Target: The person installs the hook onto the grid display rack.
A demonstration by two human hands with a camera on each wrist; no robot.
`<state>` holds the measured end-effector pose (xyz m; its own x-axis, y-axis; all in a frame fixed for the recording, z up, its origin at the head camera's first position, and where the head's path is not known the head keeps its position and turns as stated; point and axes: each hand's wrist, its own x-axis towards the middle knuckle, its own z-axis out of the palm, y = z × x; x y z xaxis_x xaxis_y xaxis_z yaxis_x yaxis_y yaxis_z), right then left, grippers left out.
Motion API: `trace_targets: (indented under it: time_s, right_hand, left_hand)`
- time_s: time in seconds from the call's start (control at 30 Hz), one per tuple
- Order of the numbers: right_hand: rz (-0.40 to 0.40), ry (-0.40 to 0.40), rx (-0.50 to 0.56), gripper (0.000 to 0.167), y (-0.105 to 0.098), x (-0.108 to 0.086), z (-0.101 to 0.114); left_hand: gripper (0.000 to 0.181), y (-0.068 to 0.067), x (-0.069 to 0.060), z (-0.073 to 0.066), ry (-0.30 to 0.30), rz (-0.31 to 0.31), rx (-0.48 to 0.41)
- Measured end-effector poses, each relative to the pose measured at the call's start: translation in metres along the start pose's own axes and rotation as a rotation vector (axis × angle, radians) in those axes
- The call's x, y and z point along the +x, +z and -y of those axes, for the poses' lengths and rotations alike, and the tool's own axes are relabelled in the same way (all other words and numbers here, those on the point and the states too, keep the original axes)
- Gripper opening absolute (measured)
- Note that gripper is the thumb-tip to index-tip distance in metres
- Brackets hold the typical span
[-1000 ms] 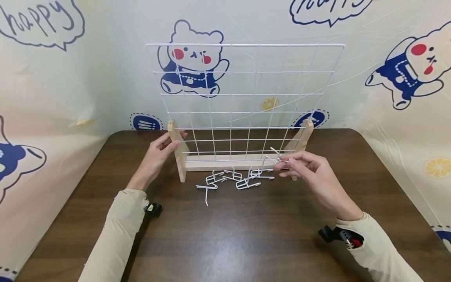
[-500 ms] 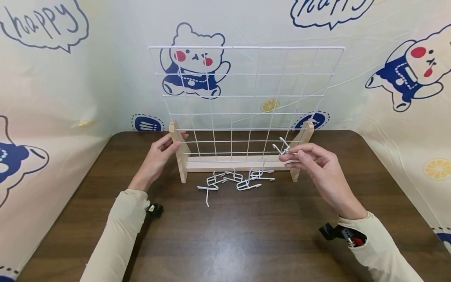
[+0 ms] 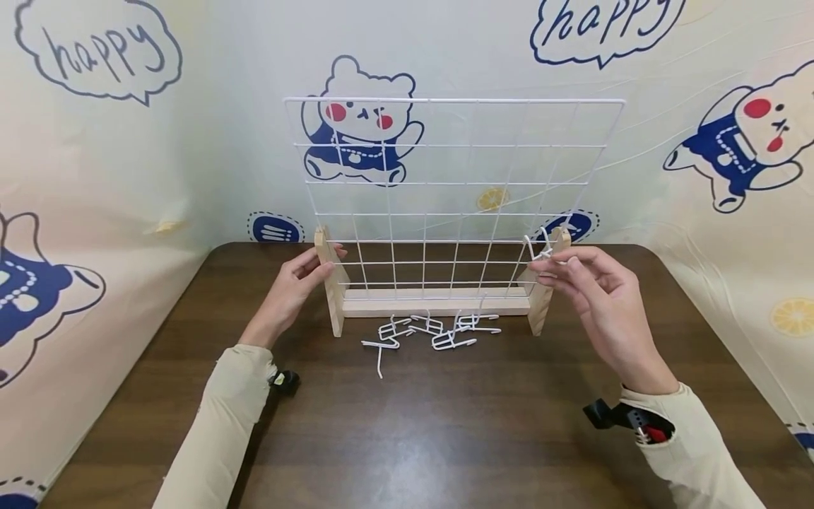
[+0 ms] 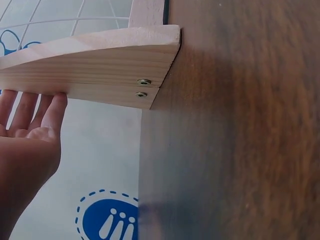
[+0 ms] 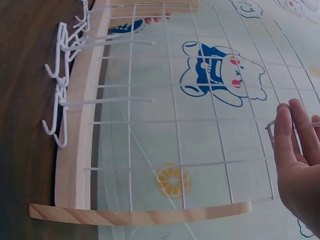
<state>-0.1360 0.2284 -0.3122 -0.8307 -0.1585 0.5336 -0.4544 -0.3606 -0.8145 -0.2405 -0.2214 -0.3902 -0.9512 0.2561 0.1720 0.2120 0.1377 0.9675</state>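
The person's two hands are well apart, one at each end of a white wire rack (image 3: 451, 184) standing on the brown desk (image 3: 413, 424). The left hand (image 3: 287, 291) grips the left wooden leg (image 3: 333, 297), thumb on the near side and fingers behind it. Two screws (image 4: 143, 81) show in that leg, low down by the desk.

Over on the other side, the right hand (image 3: 604, 293) pinches a white hook (image 3: 542, 255) between thumb and fingers, up in front of the rack near the right wooden leg (image 3: 540, 307). Whether the hook touches the wires, I can't tell.

More white hooks (image 3: 454, 344) lie on the desk just in front of the wooden crossbar (image 3: 439, 305), most of them bunched close together, a few with prongs sticking up. Behind everything hangs a pale cloth (image 3: 216, 141) printed with bears, orange slices and the word "happy". Both pale sleeves (image 3: 216, 417) have something black at the cuff.
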Motion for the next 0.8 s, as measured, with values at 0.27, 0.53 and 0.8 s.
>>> trace_targets:
  time_s: [0.27,0.53,0.8]
  right_hand:
    - [-0.040,-0.041,0.038,0.026,-0.002,0.006,0.005]
    - [-0.051,-0.101,0.100,0.024,0.000,0.023,0.014]
    - [-0.101,-0.123,0.133,0.023,0.006,0.042,0.026]
  left_hand:
    - [0.042,0.002,-0.001,0.001,0.008,-0.010,-0.008]
    - [0.046,0.001,0.000,0.002,-0.002,-0.004,-0.013]
    - [0.046,0.000,-0.001,0.001,-0.010,0.001,-0.016]
